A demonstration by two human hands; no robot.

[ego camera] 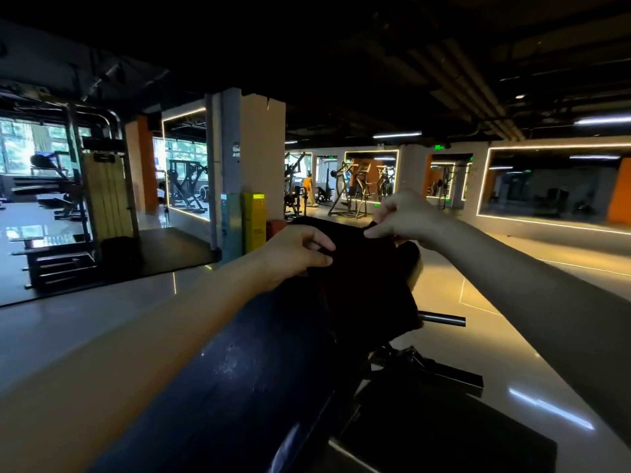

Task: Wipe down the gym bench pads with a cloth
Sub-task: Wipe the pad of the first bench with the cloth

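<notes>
At the centre of the frame, a dark cloth (362,278) hangs over the upper end of the bench (239,370) pad (dark, glossy). The left hand (293,254) pinches its left edge; the right hand (399,216) pinches its top corner.

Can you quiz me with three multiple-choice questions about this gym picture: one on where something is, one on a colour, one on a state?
1. Where does the cloth hang?
A. Over the bench pad's far end
B. On the floor
C. On a window

2. What colour is the cloth?
A. White
B. Dark
C. Yellow

3. How is the cloth held?
A. By neither hand
B. By one hand
C. By both hands

Answers: 1 A, it drapes over the pad's end. 2 B, it looks nearly black. 3 C, the left hand and right hand each pinch its top edge.
</notes>
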